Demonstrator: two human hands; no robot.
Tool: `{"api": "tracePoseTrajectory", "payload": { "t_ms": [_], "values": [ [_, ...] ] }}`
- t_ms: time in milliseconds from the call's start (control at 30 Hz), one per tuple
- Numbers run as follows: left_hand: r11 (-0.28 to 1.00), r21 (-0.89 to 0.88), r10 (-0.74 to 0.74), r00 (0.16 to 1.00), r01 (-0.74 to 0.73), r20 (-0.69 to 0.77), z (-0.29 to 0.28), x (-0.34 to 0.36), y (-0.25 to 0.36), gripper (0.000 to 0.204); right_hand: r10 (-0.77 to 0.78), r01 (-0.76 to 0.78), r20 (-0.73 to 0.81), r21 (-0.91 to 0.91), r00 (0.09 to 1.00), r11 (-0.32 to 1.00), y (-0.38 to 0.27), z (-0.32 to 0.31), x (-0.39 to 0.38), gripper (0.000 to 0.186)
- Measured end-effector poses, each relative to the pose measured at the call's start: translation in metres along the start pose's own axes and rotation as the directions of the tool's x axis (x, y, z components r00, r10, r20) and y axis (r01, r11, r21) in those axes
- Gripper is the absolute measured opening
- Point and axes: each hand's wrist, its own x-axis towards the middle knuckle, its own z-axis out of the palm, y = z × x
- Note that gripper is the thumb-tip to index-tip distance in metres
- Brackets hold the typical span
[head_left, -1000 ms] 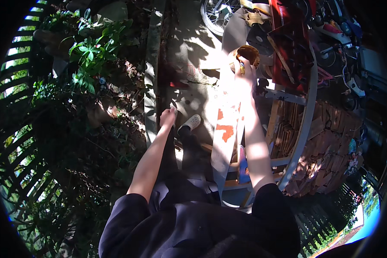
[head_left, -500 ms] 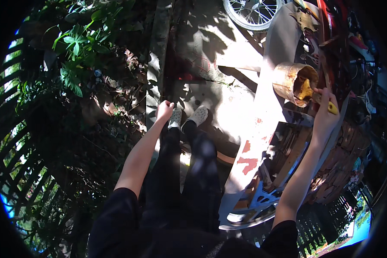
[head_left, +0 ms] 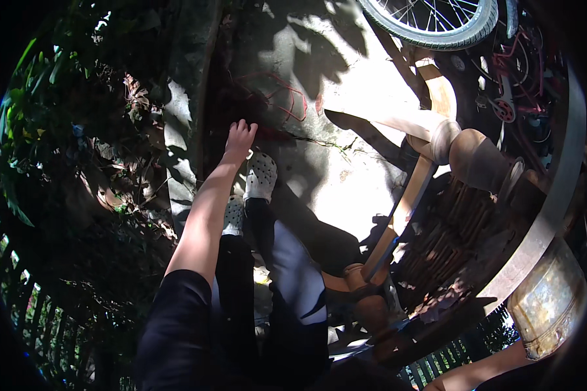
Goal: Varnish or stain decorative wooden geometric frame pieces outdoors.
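Note:
My left hand [head_left: 241, 138] hangs over the paving beside my shoe, fingers a little bent and apart, holding nothing. At the lower right, a stained, rust-marked tin can [head_left: 546, 301] stands against the pale curved edge of a wooden table [head_left: 535, 244]. My right forearm [head_left: 479, 373] reaches in from the lower edge and meets the can. The right hand itself is hidden behind the can, so its fingers and anything in them do not show. No brush is visible now.
Turned wooden table parts [head_left: 479, 158] and a wooden stretcher [head_left: 401, 215] lie beyond the paving [head_left: 352, 173]. A bicycle wheel [head_left: 437, 42] and a pink-red bicycle frame [head_left: 504, 104] are at the upper right. Red cord [head_left: 297, 104] lies on the ground. Plants [head_left: 16, 117] and leaf litter border the left.
The view has swung, so the can now appears lower and farther right. My right hand, earlier on a yellow-handled brush in the can, has gone out of sight. The left hand's fingers have loosened.

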Motion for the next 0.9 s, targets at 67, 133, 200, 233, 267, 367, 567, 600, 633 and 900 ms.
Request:
{"api": "tracePoseTrajectory", "payload": {
  "t_ms": [67,133,200,233,267,367,567,600,633,900],
  "values": [
    [0.999,-0.045,-0.018,0.997,0.021,0.070,-0.006,0.007,-0.009,0.059,-0.072,0.067,-0.051,-0.104,0.996,0.992,0.003,-0.001,-0.003,0.032],
    [0.990,-0.108,0.099,0.995,-0.096,0.030,-0.027,0.009,-0.014,0.064,-0.136,0.117,-0.076,-0.216,0.988,0.969,0.009,-0.007,-0.006,0.033],
    [0.961,-0.248,0.118,0.992,-0.124,-0.038,-0.067,0.012,-0.011,0.064,0.072,-0.075,-0.030,-0.118,0.997,0.990,0.005,-0.021,-0.001,0.029],
    [0.915,-0.376,0.123,0.988,-0.148,-0.091,-0.093,0.013,-0.014,0.065,0.298,-0.300,0.060,0.034,0.953,0.953,-0.006,-0.021,0.003,0.026],
    [0.877,-0.455,0.133,0.988,-0.155,-0.080,-0.122,0.010,-0.016,0.063,0.201,-0.202,0.021,0.169,0.979,0.965,-0.006,-0.018,0.007,0.021],
    [0.696,-0.718,0.071,0.995,0.001,0.071,-0.203,-0.037,-0.043,0.065,0.254,-0.224,0.023,0.557,0.967,0.800,-0.039,-0.010,0.013,0.009],
    [-0.388,-0.902,-0.143,0.954,0.190,0.263,-0.318,-0.171,-0.040,0.053,0.260,-0.282,0.209,0.915,0.943,0.290,-0.082,-0.048,0.047,0.009],
    [-0.328,-0.932,-0.232,0.944,0.153,0.236,-0.332,-0.194,-0.041,0.051,0.273,-0.226,0.133,0.911,0.953,0.344,-0.083,-0.048,0.047,0.011],
    [-0.353,-0.913,-0.279,0.908,0.205,0.312,-0.368,-0.211,-0.033,0.047,0.316,-0.227,0.106,0.898,0.943,0.377,-0.077,-0.052,0.047,0.013],
    [-0.831,-0.547,-0.273,0.931,-0.101,0.243,-0.538,-0.328,-0.004,0.013,0.417,-0.448,0.304,0.839,0.856,0.309,-0.082,-0.078,0.062,0.027]
  ]
}}
